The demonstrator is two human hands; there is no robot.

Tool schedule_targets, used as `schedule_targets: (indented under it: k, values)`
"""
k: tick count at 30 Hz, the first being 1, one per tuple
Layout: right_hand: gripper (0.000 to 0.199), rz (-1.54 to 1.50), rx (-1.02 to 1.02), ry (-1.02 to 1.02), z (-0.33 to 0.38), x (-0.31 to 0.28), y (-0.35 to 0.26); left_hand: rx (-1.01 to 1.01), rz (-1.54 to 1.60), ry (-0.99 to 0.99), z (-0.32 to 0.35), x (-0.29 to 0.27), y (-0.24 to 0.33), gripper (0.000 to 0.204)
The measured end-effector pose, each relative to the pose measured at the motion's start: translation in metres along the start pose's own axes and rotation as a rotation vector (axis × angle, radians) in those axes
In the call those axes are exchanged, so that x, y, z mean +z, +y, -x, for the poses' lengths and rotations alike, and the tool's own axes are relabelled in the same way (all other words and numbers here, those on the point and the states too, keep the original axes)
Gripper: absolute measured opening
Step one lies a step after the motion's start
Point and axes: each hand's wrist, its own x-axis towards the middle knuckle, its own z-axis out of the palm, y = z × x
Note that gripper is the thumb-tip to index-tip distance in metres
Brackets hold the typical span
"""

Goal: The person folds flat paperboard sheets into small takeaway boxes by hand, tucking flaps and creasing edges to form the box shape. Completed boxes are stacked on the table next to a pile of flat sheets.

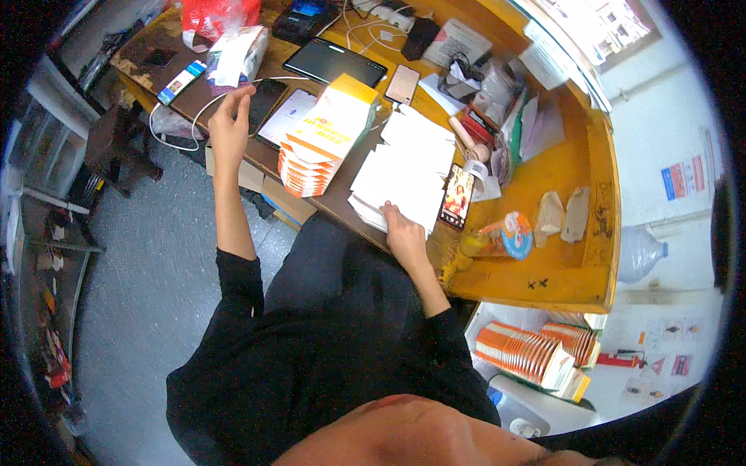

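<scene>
My left hand (231,124) is raised over the desk's left front edge, beside a dark phone (266,102). Its fingers are loosely bent and apart, and nothing shows between them. My right hand (406,237) grips the near edge of a stack of white sheets (404,172), thumb on top; its other fingers are partly hidden. The sheets lie in a slightly fanned pile near the desk's front edge. Between my hands stands a bundle of folded orange, yellow and white cartons (326,136), partly covering a lit tablet (289,116).
Behind lie a large dark tablet (334,60) and a pale-screened phone (402,84). Another lit phone (457,196) and a plastic cup (497,238) are right of the sheets. A white cable (175,146) hangs off the left edge. More stacked cartons (522,351) stand lower right.
</scene>
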Motion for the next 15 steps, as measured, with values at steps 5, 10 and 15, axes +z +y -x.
schedule_targets:
  k: [5,10,15]
  values:
    - [0.023,-0.052,0.128,0.019,0.003,0.004,-0.006,-0.007,-0.16,-0.04,0.019,0.009,-0.043,0.02]
    - [0.025,-0.043,0.037,0.061,0.003,0.0,-0.003,-0.045,-0.122,-0.023,0.039,0.028,-0.055,0.02]
    - [0.021,-0.034,-0.063,-0.037,-0.004,-0.016,0.008,-0.065,0.006,0.122,0.07,0.023,-0.029,0.019]
